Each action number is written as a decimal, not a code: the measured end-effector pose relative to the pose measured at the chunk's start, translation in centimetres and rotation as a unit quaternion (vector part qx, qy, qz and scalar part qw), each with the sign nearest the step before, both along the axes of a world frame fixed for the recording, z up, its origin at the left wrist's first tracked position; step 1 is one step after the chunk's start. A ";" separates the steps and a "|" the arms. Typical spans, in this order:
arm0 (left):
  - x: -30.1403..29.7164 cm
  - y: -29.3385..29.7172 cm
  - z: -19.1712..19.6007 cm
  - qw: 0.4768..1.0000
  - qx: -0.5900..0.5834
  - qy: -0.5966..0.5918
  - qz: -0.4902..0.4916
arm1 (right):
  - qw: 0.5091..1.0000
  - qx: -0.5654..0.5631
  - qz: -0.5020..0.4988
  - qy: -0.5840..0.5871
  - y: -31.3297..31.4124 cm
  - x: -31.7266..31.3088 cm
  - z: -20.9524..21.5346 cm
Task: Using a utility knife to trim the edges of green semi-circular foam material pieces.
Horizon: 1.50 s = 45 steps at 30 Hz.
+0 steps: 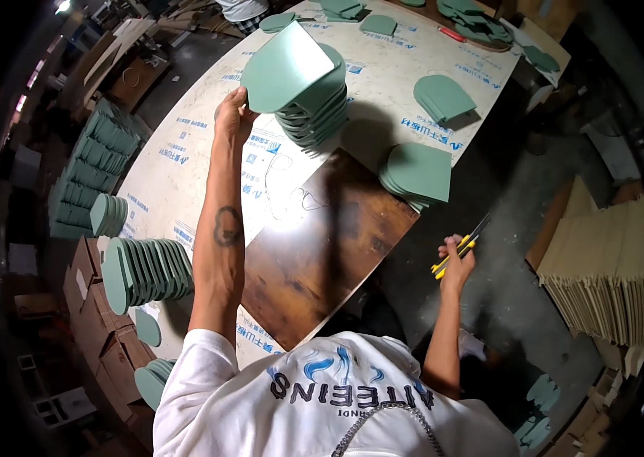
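Note:
My left hand (233, 114) reaches out over the table and grips the near left edge of a light green rounded panel (284, 70). This panel lies tilted over the top of a tall stack of similar green panels (313, 122). To the right, away from the table edge, my right hand (456, 265) is closed round a yellow-and-black hand tool (468, 244). A thin dark blade or tip points from it up and to the right; its exact kind cannot be made out.
A brown stained board (322, 251) lies on the white printed table (177, 164). Green panel piles stand at the right edge (421, 171), farther back (441, 97) and at the left (147, 273). Cardboard boxes (108, 327) and a tan sheet stack (604, 282) flank the table. Another person (242, 11) stands beyond.

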<state>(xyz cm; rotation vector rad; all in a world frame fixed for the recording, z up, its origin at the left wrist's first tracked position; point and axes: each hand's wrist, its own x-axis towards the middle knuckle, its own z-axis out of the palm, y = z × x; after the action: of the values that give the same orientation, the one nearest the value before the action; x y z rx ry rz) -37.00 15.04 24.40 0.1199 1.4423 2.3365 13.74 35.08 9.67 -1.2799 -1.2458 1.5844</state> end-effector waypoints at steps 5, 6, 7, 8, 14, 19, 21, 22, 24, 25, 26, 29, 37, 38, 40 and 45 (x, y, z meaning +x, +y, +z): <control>8.1 -6.3 -2.3 0.998 -0.057 -0.012 -0.006 | 0.999 -0.037 -0.020 -0.028 -8.2 6.3 -0.9; 11.1 -7.6 -2.5 0.998 -0.061 -0.011 -0.009 | 0.998 -0.048 -0.034 -0.035 -9.8 7.4 -0.8; 11.8 -10.5 -6.1 0.999 -0.043 -0.024 -0.002 | 0.997 -0.048 -0.038 -0.036 -11.1 8.0 -0.9; 14.9 -11.4 -7.7 0.999 -0.046 -0.020 -0.011 | 0.997 -0.055 -0.048 -0.035 -12.4 9.1 -1.3; 28.8 -18.0 -25.7 0.946 -0.324 0.025 0.017 | 0.991 -0.133 -0.027 -0.020 -18.1 11.9 -2.2; 32.6 -18.2 -26.5 0.891 -0.431 0.135 0.045 | 0.988 -0.146 -0.004 -0.038 -19.4 11.3 -2.9; 33.6 -18.3 -25.4 0.875 -0.466 0.123 0.043 | 0.988 -0.148 0.008 -0.041 -19.6 11.1 -3.0; 34.0 -18.3 -25.1 0.798 -0.572 0.187 0.032 | 0.987 -0.153 0.025 -0.041 -19.5 10.9 -3.0; 34.9 -18.1 -24.6 0.689 -0.667 0.283 0.013 | 0.983 -0.165 0.066 -0.044 -19.3 10.6 -2.9; 35.2 -17.8 -23.9 0.670 -0.646 0.366 0.012 | 0.976 -0.185 0.098 -0.060 -19.3 10.6 -2.9; 35.2 -17.3 -23.2 0.646 -0.620 0.446 0.010 | 0.972 -0.180 0.134 -0.073 -19.1 10.5 -3.0; 35.2 -16.0 -23.8 0.619 -0.548 0.555 -0.091 | 0.943 -0.183 0.248 -0.125 -19.5 10.0 -2.9; 36.1 -13.7 -23.6 0.632 -0.588 0.499 -0.077 | 0.849 -0.135 0.429 -0.276 -21.8 6.2 0.1; 35.8 -13.8 -23.5 0.616 -0.590 0.513 -0.091 | 0.847 -0.116 0.436 -0.280 -22.0 6.0 0.0; 35.0 -14.6 -23.9 0.609 -0.578 0.532 -0.111 | 0.828 -0.110 0.460 -0.302 -22.4 5.4 1.0; 35.7 -15.9 -23.6 0.633 -0.582 0.490 -0.140 | 0.796 -0.096 0.494 -0.336 -22.6 4.9 1.8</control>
<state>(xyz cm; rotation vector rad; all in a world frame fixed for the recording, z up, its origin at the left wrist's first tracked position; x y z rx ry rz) -1.35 -0.82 0.75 1.2283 2.8076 0.5612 18.67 12.45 11.45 -1.4743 -2.5653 2.0335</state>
